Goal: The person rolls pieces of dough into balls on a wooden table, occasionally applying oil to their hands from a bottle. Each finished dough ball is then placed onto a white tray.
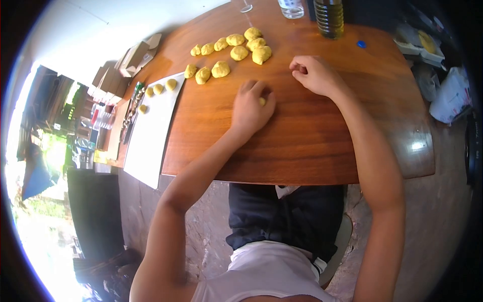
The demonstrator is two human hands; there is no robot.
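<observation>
My left hand (254,105) is curled over a small yellow dough piece (262,101) on the wooden table (302,146); part of the piece shows between its fingers. To the right, my right hand (312,74) hovers near the table with its fingers curled in, and nothing can be made out inside them. Several yellow dough lumps (220,69) lie in rough rows beyond my left hand. Smaller, rounder dough balls (171,84) rest near the far end of a white board (151,136) at the left.
An oil bottle (329,19) and a clear bottle (292,9) stand at the far edge, near a blue cap (361,44). Cardboard boxes (113,80) are at the back left. A white plastic bag (451,95) sits beyond the right edge.
</observation>
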